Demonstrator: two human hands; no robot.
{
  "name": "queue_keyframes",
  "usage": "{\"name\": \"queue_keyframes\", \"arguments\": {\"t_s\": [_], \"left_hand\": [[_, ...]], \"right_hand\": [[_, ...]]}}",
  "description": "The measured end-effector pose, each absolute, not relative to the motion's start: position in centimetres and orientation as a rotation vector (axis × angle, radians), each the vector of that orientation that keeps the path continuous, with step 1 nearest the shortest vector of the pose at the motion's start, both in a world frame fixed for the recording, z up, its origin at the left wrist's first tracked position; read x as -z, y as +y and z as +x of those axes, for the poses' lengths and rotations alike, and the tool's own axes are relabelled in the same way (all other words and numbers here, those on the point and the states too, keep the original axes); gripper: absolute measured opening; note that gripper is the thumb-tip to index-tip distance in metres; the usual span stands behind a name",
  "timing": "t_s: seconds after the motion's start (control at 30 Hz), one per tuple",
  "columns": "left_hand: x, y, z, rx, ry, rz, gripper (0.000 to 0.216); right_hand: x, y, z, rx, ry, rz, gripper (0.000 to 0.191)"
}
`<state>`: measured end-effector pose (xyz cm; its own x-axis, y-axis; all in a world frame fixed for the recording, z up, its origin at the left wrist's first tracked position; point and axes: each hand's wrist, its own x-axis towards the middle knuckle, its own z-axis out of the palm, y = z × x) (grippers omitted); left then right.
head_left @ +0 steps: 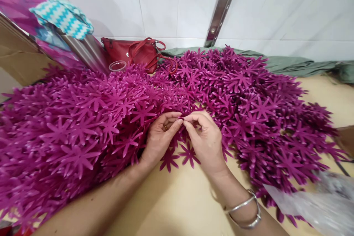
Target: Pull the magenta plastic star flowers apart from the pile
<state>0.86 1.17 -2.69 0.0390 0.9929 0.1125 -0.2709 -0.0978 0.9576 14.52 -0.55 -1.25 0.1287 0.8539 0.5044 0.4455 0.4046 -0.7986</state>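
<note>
My left hand (163, 132) and my right hand (203, 132) meet fingertip to fingertip above the table. Both are closed in a pinch on a small magenta flower petal piece (181, 118), mostly hidden by the fingers. Just below them, two loose flower-shaped pieces (189, 155) with narrow, finger-like petals lie flat on the tabletop. A big heap of the same magenta pieces (80, 155) spreads to the left of my hands. Another heap (262, 110), somewhat darker, lies to the right and behind.
At the back, a red handbag (117, 51) leans near the white tiled wall (157, 3), with a clear plastic cup (117, 66) in front. A steel container (85, 51) carries a blue-and-white zigzag cloth (63, 16). Clear plastic bags (312, 206) lie at right, on the pale table (163, 206).
</note>
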Motion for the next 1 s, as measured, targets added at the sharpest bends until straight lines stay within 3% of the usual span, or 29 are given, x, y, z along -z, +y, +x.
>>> {"name": "queue_keyframes", "arguments": {"t_s": [0.37, 1.0], "left_hand": [[2.66, 1.13, 0.58, -1.371, 0.95, 1.195, 0.013], [2.58, 1.25, 0.82, -1.339, 0.963, 1.257, 0.015]], "right_hand": [[1.38, -0.05, 14.73, -0.945, -1.215, -1.199, 0.01], [1.26, -0.05, 14.95, -0.707, -1.408, -1.198, 0.013]]}}
